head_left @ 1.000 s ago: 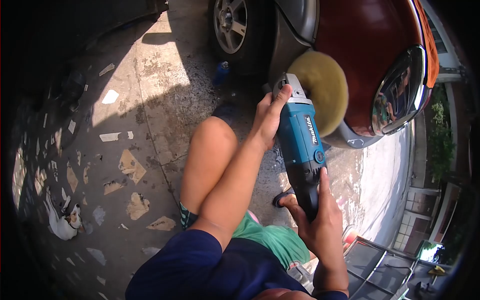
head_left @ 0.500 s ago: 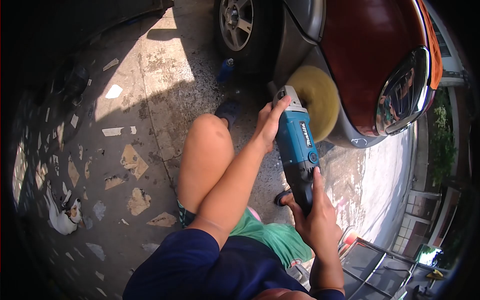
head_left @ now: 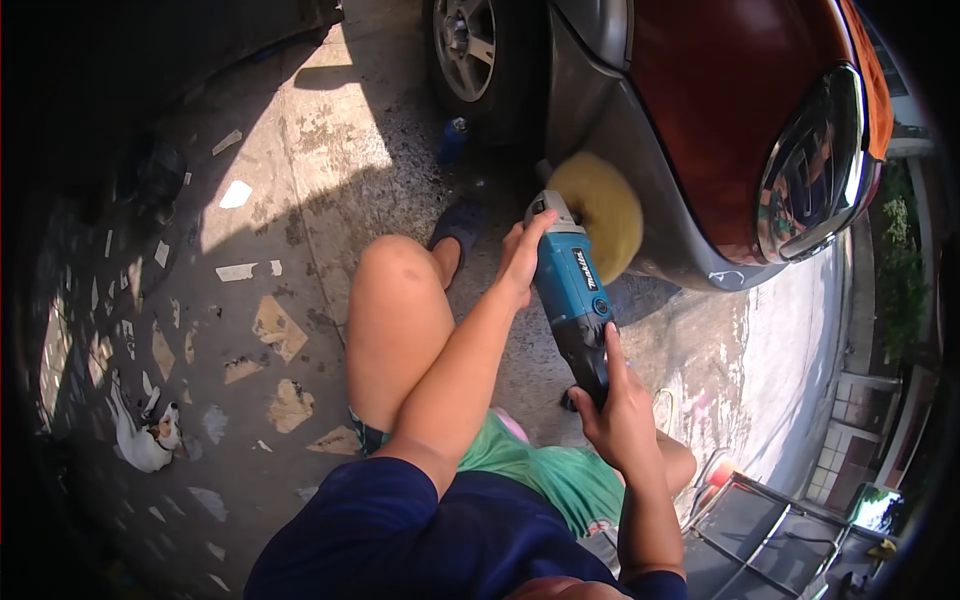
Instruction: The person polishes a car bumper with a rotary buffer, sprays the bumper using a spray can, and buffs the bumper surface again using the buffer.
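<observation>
A teal and black Makita polisher (head_left: 566, 270) is held in both hands. My left hand (head_left: 522, 250) wraps the grey metal head end. My right hand (head_left: 622, 405) grips the black rear handle, its index finger stretched along the body near a round button. The yellow buffing pad (head_left: 605, 215) looks blurred and lies against or very near the grey lower bumper (head_left: 655, 215) of a dark red car (head_left: 730, 90); whether it touches I cannot tell. To the right of the bumper sits the car's headlight (head_left: 815, 165).
The front wheel (head_left: 465, 45) stands at the top, with a blue can (head_left: 453, 140) on the ground beside it. A dog (head_left: 145, 435) lies at the left among scattered paper scraps (head_left: 280, 328). A metal frame (head_left: 760, 530) stands at lower right; an orange cloth (head_left: 872, 80) hangs on the car.
The polisher and both hands have shifted left and slightly down along the bumper. The pad has moved lower on the grey panel. My view has also shifted a little.
</observation>
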The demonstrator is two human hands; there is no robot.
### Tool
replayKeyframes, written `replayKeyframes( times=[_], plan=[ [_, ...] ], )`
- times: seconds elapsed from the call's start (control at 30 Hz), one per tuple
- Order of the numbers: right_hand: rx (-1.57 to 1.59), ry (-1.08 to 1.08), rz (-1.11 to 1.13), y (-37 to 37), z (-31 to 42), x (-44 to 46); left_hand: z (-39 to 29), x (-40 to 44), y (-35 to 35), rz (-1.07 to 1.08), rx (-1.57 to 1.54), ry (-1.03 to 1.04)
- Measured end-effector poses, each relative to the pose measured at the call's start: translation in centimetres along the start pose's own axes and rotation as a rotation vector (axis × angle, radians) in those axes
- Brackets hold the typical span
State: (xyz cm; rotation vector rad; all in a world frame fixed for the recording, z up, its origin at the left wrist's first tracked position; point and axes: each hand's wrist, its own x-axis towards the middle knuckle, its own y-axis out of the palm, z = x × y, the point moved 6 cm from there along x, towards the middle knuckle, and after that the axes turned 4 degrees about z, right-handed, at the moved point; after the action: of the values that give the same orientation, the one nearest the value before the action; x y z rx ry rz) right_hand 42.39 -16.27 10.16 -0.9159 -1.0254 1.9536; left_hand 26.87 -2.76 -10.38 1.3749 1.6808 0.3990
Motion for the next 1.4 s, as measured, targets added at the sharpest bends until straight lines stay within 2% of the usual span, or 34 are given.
replayKeyframes(
  times=[0.37, 0.63, 0.83, 0.93, 1.03, 1.13, 1.4],
  plan=[
    [0.135, -0.002, 0.027, 6.0, -8.1, 4.3, 3.0, 4.2, -5.8, -0.228, 0.173, 0.001],
    [0.428, 0.136, 0.046, 10.0, -14.7, 4.9, 3.1, 4.6, -5.3, -0.383, 0.432, 0.104],
    [0.553, 0.218, 0.080, 12.7, -19.6, 2.8, 6.0, 3.4, -4.1, -0.395, 0.601, 0.048],
    [0.507, 0.167, 0.036, 12.6, -21.4, 1.3, 8.5, 2.7, -3.8, -0.410, 0.441, -0.013],
    [0.357, 0.152, -0.015, 10.3, -21.1, -1.2, 10.5, 1.0, -2.7, -0.243, 0.208, -0.033],
    [0.221, 0.066, -0.133, 8.4, -20.9, -3.4, 10.4, -1.3, -0.3, -0.108, 0.125, 0.012],
    [0.104, -0.005, -0.413, 5.0, -17.9, -6.4, 4.4, -7.9, 7.9, 0.070, 0.252, 0.200]
  ],
)
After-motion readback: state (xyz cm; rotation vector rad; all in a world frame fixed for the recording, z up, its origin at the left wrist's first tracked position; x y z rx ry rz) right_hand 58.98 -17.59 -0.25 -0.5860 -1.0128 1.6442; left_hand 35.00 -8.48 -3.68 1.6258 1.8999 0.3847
